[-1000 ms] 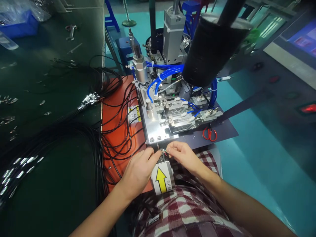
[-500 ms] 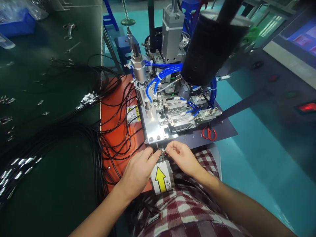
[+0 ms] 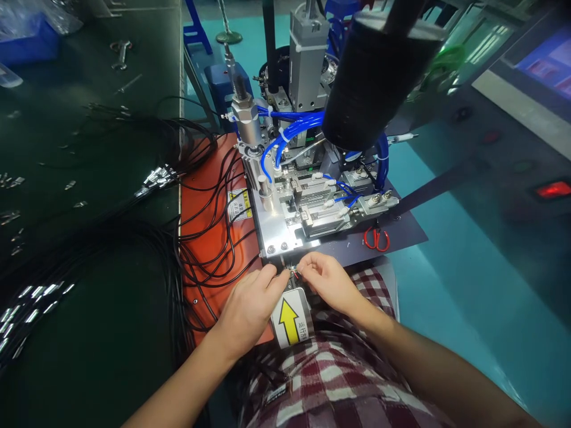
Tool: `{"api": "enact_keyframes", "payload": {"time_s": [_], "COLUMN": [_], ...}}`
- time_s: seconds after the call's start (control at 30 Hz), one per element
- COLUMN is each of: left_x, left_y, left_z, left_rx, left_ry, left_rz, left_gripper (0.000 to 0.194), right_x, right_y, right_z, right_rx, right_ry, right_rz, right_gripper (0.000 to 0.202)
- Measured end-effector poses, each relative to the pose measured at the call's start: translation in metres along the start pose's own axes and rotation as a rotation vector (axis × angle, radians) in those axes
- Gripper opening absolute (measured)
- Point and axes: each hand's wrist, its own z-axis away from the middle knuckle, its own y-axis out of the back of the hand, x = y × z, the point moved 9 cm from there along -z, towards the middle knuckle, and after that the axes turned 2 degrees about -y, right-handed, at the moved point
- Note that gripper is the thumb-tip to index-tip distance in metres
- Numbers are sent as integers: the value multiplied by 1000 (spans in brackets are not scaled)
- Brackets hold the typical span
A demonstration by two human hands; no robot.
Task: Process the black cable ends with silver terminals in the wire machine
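Teal floor is filling the right of the frame, while a dark green tabletop is occupying the left; a silver metal machine with blue tubes is standing between them. Below its front edge, near the centre of the frame, a small pale metallic piece with a red bit is sitting between the fingertips. The left hand and the right hand are each narrowing thumb and forefinger into a pinch, apparently gripping it from opposite sides. Little is changing over the last second: the view is drifting slightly, yet both hands are keeping their place beside the machine, suggesting that fine handling is continuing. The piece's long axis seems to be running crosswise, roughly from hand to hand; which end is facing forward cannot be told at this size. Just below, a white plate with a yellow arrow is pointing up the frame.
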Motion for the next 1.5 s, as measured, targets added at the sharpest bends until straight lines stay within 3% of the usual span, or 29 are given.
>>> {"api": "enact_keyframes", "payload": {"time_s": [0.57, 0.9, 1.0, 1.17, 1.5], "left_x": [-3, 1, 0, 1, -1], "left_y": [0, 1, 2, 3, -1], "left_z": [0, 0, 0, 1, 2], "left_rx": [-47, -32, -21, -2, -27], "left_ry": [40, 8, 3, -7, 6], "left_rz": [27, 13, 26, 25, 47], "left_gripper": [28, 27, 28, 29, 27], "right_x": [4, 12, 13, 4, -16], "right_y": [-3, -12, -6, 11, 5], "right_z": [-2, -7, -5, 2, 7], "right_rx": [-38, -128, -85, 107, 145], "right_ry": [-28, -145, -112, 30, 221], "right_rz": [-86, -344, -264, -57, 183], "right_gripper": [17, 26, 24, 20, 14]}}
